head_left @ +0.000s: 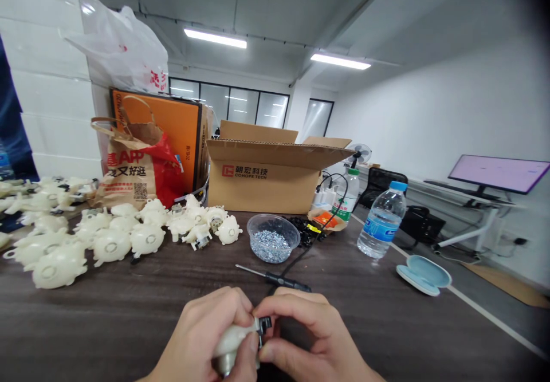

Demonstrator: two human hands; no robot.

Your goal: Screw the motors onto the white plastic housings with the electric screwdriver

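Observation:
Low in the middle of the head view, my left hand (210, 327) is closed around a rounded, off-white plastic housing (232, 339). A small black plastic fitting (265, 323) sits at the housing's right end. My right hand (307, 330) curls in from the right, its thumb and index finger closed about that fitting. A thin shiny metal bit shows just below the fitting, too small to name surely. Beyond both hands lies a screwdriver (290, 282) with a black handle, its tip pointing left. The underside of the housing is hidden by my fingers.
Several similar off-white housings (112, 244) cover the table's left side. Behind the screwdriver stands a clear bowl (272, 239) of small metal pieces, beside black parts (301, 230). A cardboard box (262, 184), a water bottle (381, 221) and an open light-blue case (423, 274) stand around.

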